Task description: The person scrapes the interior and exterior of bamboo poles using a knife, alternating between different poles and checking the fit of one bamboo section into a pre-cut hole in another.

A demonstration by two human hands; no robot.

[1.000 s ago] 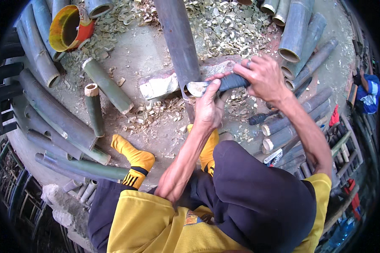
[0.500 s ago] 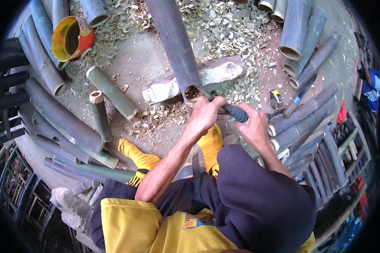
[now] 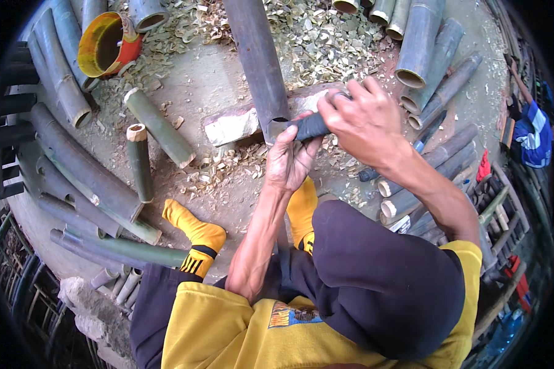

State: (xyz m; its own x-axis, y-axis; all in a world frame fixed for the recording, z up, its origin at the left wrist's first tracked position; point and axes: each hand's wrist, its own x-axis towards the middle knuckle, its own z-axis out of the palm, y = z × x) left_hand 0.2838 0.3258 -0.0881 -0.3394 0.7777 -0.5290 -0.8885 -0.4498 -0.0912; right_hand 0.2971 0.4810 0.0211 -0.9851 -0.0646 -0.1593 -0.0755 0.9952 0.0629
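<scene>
A long dark bamboo pole [image 3: 258, 61] slopes toward me, its near end resting on a pale-faced wooden block [image 3: 231, 126]. At that cut end, my left hand [image 3: 292, 160] is palm up, thumb and fingers closed around the front of a tool with a black-wrapped handle [image 3: 314, 125]. My right hand [image 3: 366, 123] grips the rear of the same handle from above, fingers curled. The tool lies across the pole's opening; its working end is hidden. My feet in yellow socks [image 3: 194, 224] stand either side below the pole.
Pale shavings [image 3: 332, 43] cover the ground around the block. Two short green bamboo pieces, one lying [image 3: 160, 126] and one by it [image 3: 140, 163], are on the left. A yellow-red bucket [image 3: 108, 46] is at far left. Bamboo poles [image 3: 418, 49] line both sides; a rock [image 3: 95, 313] sits lower left.
My right hand has swung up and over the handle, its elbow now out to the right. My left hand has turned palm up beneath the tool. The pole stays on the block.
</scene>
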